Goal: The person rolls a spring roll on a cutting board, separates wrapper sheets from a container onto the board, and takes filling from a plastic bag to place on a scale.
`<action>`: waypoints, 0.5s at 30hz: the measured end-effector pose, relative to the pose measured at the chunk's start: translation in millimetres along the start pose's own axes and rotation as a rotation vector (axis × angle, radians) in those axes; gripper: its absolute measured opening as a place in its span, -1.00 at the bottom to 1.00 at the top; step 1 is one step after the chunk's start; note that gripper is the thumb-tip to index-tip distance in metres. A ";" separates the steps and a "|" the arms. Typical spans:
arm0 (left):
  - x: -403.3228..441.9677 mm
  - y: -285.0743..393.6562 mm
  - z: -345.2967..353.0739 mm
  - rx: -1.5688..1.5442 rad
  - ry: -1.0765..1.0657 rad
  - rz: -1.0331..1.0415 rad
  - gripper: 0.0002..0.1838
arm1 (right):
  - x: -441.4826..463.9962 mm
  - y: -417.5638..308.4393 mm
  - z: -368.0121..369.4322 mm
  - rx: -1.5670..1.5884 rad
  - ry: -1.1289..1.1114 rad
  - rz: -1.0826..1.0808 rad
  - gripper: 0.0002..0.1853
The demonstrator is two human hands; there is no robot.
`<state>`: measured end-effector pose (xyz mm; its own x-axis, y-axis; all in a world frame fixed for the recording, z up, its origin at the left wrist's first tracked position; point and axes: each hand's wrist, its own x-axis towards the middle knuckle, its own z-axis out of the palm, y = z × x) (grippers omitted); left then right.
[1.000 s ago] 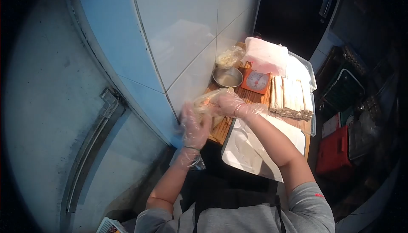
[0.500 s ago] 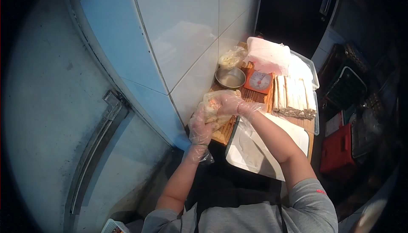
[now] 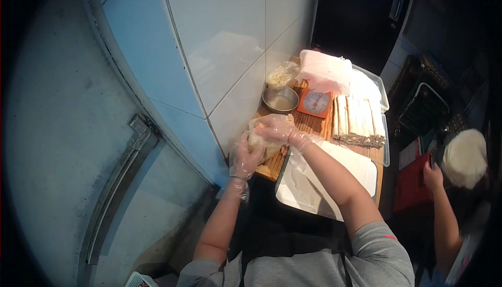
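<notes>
Both of my hands wear clear plastic gloves and meet over a clear plastic bag (image 3: 271,151) of pale filling with orange bits, at the near left edge of the wooden table (image 3: 269,170). My left hand (image 3: 247,157) grips the bag's side. At the bag's top, my right hand (image 3: 276,128) has its fingers bent down into the filling, and the fingertips are partly hidden. Beside my right forearm lies a white tray (image 3: 280,195) with thin pale sheets (image 3: 327,177) on it.
Behind my hands are a metal bowl (image 3: 281,99), an orange dial scale (image 3: 315,102) and another filled bag (image 3: 282,75). Stacked pale rolls (image 3: 358,122) sit at right, near a pink-white covered pile (image 3: 325,70). A tiled wall (image 3: 225,72) borders the left. Another person's arm (image 3: 444,219) shows at right.
Another person with a pale round cap has come into view at the right. My right fingers have shifted slightly at the bag's opening; my left hand still holds the bag.
</notes>
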<state>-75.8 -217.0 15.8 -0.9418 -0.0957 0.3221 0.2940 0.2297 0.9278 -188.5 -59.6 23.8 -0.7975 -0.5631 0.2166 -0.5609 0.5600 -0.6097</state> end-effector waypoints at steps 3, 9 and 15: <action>1.1 -54.5 10.0 0.236 0.133 0.081 -0.49 | -2.9 -21.9 -9.2 0.037 -0.043 0.087 -0.60; -2.3 -62.6 17.6 0.127 0.265 0.034 -0.47 | -6.9 -13.1 -15.3 0.486 -0.079 0.259 -0.80; -4.6 -53.2 10.5 0.163 0.219 -0.054 -0.48 | -1.9 -13.4 -34.5 0.207 -0.230 0.102 -0.73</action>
<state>-88.8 -218.6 -37.0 -0.8928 -0.3149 0.3220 0.1971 0.3698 0.9080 -187.2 -45.0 57.9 -0.7631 -0.6460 -0.0169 -0.4050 0.4985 -0.7665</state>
